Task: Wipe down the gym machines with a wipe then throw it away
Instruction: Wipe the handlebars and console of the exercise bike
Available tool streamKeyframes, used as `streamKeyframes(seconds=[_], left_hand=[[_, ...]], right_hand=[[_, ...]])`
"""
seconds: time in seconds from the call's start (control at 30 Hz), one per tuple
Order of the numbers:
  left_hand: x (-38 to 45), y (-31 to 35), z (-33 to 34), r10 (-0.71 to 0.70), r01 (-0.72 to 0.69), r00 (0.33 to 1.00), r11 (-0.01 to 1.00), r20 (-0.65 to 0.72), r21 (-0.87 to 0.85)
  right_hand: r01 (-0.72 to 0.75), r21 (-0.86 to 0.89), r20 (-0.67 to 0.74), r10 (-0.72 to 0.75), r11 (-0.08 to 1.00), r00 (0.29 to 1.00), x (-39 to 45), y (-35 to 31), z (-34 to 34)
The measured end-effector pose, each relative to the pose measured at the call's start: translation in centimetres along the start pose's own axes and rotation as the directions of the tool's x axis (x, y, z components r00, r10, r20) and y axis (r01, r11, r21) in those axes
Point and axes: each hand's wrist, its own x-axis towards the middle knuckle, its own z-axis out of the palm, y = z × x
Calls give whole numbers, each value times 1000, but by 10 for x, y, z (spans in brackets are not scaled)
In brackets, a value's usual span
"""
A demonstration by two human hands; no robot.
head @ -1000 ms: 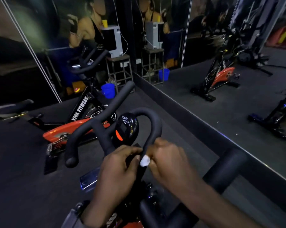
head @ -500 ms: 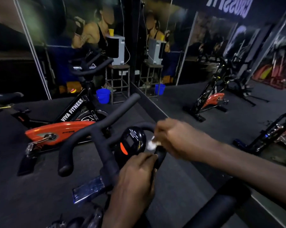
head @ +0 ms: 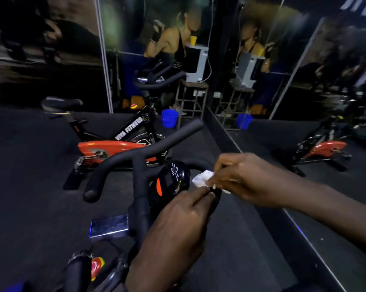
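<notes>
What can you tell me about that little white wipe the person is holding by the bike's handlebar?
The wipe is a small, crumpled white wad, thin and soft-looking like tissue or cloth. The right hand pinches it at the fingertips, so only part of it shows, with a bit more white peeking out under the hand. It sits against the curved end of the black handlebar, just right of the round black console. The left hand lies just below it; whether they touch is unclear.

My right hand [head: 239, 175] reaches in from the right, arm extended, fingers curled and pinching the wipe [head: 202, 178]. My left hand [head: 178, 226] comes up from below, fingers curled round the handlebar [head: 140, 163] loop.
</notes>
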Motion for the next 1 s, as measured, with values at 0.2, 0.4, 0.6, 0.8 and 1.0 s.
streamKeyframes(seconds=[0.2,0.4,0.6,0.8,1.0], left_hand=[[2,-3,-6,-11,12,999,1000,-45,22],[9,-13,-37,72,-66,981,997,179,-38],[21,-21,-46,79,-64,949,996,306,-57],[29,-23,-43,134,-141,943,990,306,3],[25,-13,-32,26,-35,978,999,205,41]], right_hand=[[-42,0,-137,41,999,990,46,34,9],[33,-4,-53,-33,999,998,19,28,1],[-21,-87,-148,8,996,989,39,33,9],[2,-54,-155,-10,999,988,21,26,7],[-120,43,-169,126,992,978,16,20,14]])
